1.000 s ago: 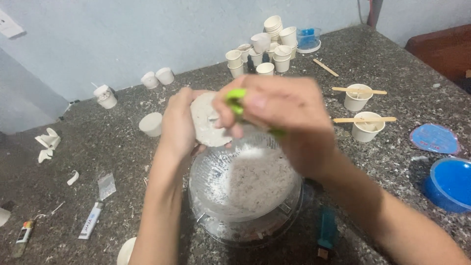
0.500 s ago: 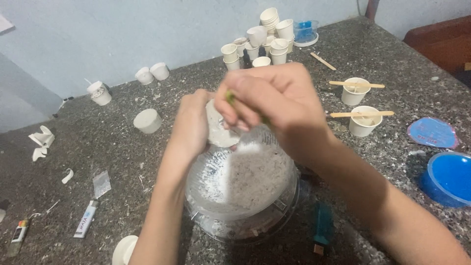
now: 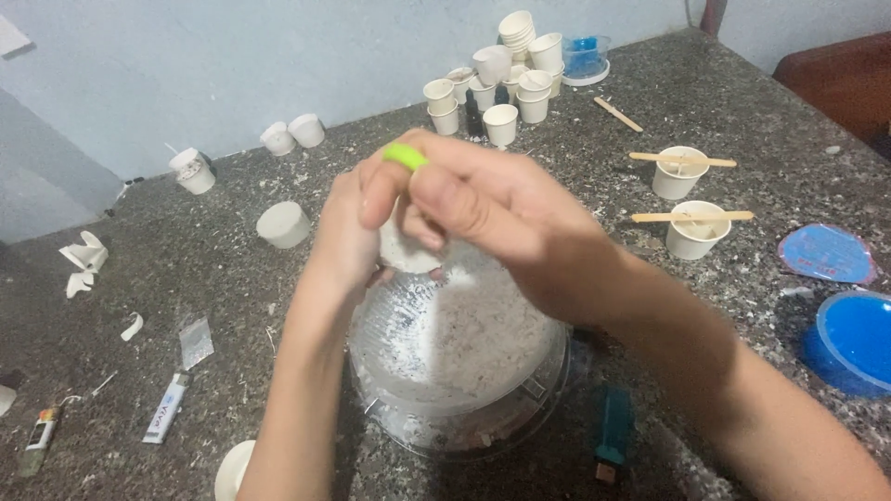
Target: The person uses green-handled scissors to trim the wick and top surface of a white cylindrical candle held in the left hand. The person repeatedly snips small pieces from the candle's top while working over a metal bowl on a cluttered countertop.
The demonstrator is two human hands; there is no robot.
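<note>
My left hand (image 3: 345, 239) holds a small white cup-shaped cast (image 3: 406, 250) above a clear plastic bowl (image 3: 459, 357) dusted with white and grey crumbs. My right hand (image 3: 492, 218) is closed on a thin tool with a bright green handle (image 3: 406, 155) and presses against the white piece; the tool's working end is hidden by my fingers. Both hands hover over the bowl's far rim.
A cluster of white paper cups (image 3: 506, 70) stands at the back. Two cups with wooden sticks (image 3: 691, 227) sit to the right, near a blue bowl (image 3: 849, 339) and blue lid (image 3: 826, 252). Lighters (image 3: 167, 408) and paper scraps lie left; a teal lighter (image 3: 613, 441) lies by the bowl.
My hands stay together over the bowl. The right hand has shifted so the green handle now sticks up above my fingers, and the white piece is more covered.
</note>
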